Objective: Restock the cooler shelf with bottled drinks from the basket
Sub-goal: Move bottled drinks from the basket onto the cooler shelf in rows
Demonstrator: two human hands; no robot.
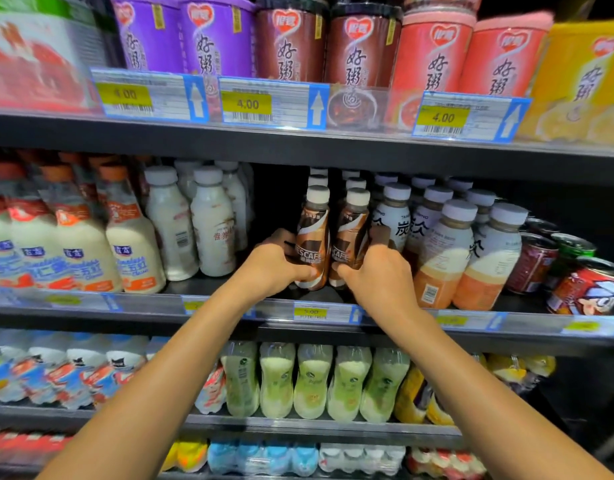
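On the middle cooler shelf point(229, 308), a dark metal ledge with blue and yellow price tags along its front edge, sit rows of drinks. Farthest left stand milky white plastic bottles with orange caps and blue labels point(80, 244), then plain white bottles with white caps point(212, 226), then a dark empty gap. My left hand point(274, 268) reaches past that gap, fingers wrapped around the lower half of a brown coffee bottle with a cream cap point(312, 237), upright at the front of its row. Just beside it, touching, stands a second brown coffee bottle point(350, 237), gripped low down by my right hand point(378, 278), thumb across its front. More of the same bottles line up behind both. To the right stand white-labelled bottles with pale lilac caps point(447, 251), then red drink cans point(534, 261) lying tilted. Above, tall purple, brown, pink and yellow porridge cups point(291, 39) fill the upper shelf. Below, pale green bottles point(312, 379) stand in a row.
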